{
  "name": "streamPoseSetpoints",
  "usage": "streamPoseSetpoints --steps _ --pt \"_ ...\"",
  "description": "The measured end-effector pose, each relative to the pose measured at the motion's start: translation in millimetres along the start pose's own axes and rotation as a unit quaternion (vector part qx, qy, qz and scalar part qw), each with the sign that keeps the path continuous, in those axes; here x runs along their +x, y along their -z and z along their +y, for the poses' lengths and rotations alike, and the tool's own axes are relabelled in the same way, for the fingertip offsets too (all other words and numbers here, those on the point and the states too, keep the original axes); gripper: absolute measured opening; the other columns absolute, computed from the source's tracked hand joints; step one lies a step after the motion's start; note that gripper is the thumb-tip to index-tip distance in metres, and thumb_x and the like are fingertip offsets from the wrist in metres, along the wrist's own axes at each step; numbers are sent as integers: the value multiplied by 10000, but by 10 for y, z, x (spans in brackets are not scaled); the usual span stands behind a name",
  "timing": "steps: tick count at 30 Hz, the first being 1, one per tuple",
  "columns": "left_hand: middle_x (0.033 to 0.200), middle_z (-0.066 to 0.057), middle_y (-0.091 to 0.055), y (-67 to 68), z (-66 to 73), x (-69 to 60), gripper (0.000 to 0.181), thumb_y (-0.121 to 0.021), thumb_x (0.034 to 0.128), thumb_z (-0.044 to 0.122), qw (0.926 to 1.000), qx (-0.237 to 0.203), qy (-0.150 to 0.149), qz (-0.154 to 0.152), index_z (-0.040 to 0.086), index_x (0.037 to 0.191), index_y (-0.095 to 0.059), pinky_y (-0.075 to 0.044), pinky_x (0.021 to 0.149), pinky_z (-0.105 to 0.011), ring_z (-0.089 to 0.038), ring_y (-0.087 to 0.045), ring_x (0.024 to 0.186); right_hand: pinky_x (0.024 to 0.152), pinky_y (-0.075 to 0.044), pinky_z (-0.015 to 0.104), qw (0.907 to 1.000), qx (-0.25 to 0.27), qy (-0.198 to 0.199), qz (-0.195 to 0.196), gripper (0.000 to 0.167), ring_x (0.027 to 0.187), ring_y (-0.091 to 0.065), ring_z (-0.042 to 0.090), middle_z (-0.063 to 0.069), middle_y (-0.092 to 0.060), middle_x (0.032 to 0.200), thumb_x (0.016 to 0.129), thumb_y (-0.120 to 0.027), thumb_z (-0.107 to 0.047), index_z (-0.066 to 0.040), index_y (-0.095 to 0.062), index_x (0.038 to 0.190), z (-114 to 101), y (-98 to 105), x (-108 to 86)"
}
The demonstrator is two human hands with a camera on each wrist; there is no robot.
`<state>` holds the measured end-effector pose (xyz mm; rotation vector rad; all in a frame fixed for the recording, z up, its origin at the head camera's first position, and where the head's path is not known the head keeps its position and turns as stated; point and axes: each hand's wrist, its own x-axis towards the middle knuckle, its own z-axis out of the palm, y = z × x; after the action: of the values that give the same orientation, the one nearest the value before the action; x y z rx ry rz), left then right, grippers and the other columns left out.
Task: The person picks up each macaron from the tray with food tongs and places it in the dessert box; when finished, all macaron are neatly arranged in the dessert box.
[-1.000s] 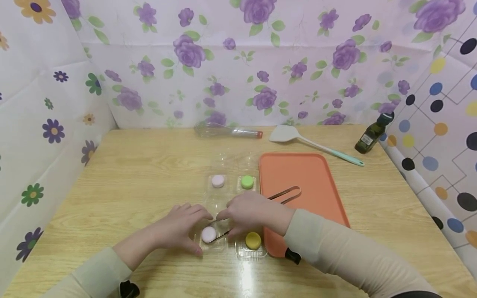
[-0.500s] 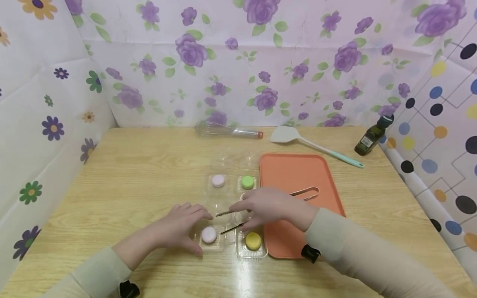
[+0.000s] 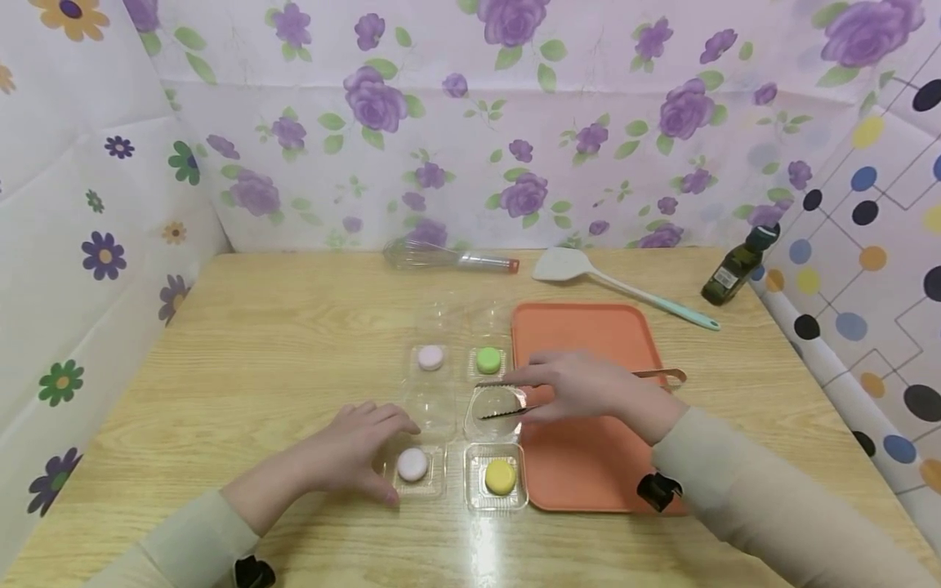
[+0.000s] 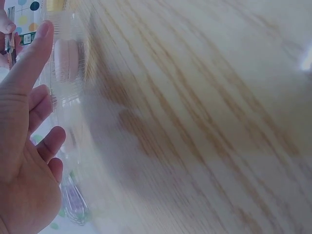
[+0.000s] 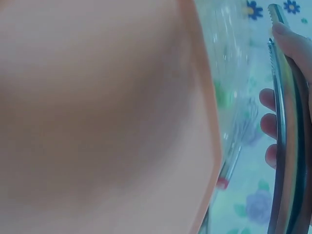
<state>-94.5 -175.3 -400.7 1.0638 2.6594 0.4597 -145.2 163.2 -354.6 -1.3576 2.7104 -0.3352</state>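
My right hand [image 3: 577, 388] holds metal tongs [image 3: 673, 376] over the left edge of the orange tray [image 3: 595, 469]. The serrated tips of the tongs stand apart with nothing between them, above the clear lid of the yellow macaron's box. At the near left, my left hand [image 3: 353, 453] lies beside a clear plastic box [image 3: 442, 483] with a pale pink macaron [image 3: 413, 465] in it. Thumb and fingers are spread around the box's left side; contact is hard to tell. A yellow macaron [image 3: 501, 477] sits in the clear box to the right.
Behind are two more clear boxes, with a pink macaron [image 3: 430, 358] and a green macaron [image 3: 488, 360]. At the table's back lie a whisk [image 3: 470, 261] and a white spatula [image 3: 562, 265]. A dark green bottle [image 3: 731, 273] stands at the back right.
The right hand has drawn the tongs away from the near pink macaron, to the right and back, and their tips have parted. The left hand has stayed in place.
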Motion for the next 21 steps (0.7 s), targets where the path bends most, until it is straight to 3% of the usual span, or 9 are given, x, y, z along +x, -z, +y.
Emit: streamPoseSetpoints --steps 8,14,21 --pt "1235 45 -512 4 4 1 804 -806 575 517 10000 -39 -14 -29 167 1246 -535 -341 869 -397 -140 -427 999 575 -413 273 9984 35 -488 272 505 695 -493 101 -17 -594 947 784 -737 -377 -219 -616 1249 330 4 -294" --pt "1206 51 -487 12 5 -8 791 -801 582 524 9999 2 -117 57 150 1234 -556 -331 830 -369 -133 -411 968 631 -482 353 9925 -38 -1194 278 499 876 -606 211 24 -620 1109 805 -727 -332 -195 -601 1267 530 49 -559" --pt "1170 77 -468 20 5 -18 794 -802 587 517 10000 27 -83 43 146 1248 -565 -326 827 -359 -125 -392 963 765 -491 458 9842 84 -1743 305 531 1032 -576 293 119 -588 1220 819 -719 -272 -129 -562 1305 817 33 -792"
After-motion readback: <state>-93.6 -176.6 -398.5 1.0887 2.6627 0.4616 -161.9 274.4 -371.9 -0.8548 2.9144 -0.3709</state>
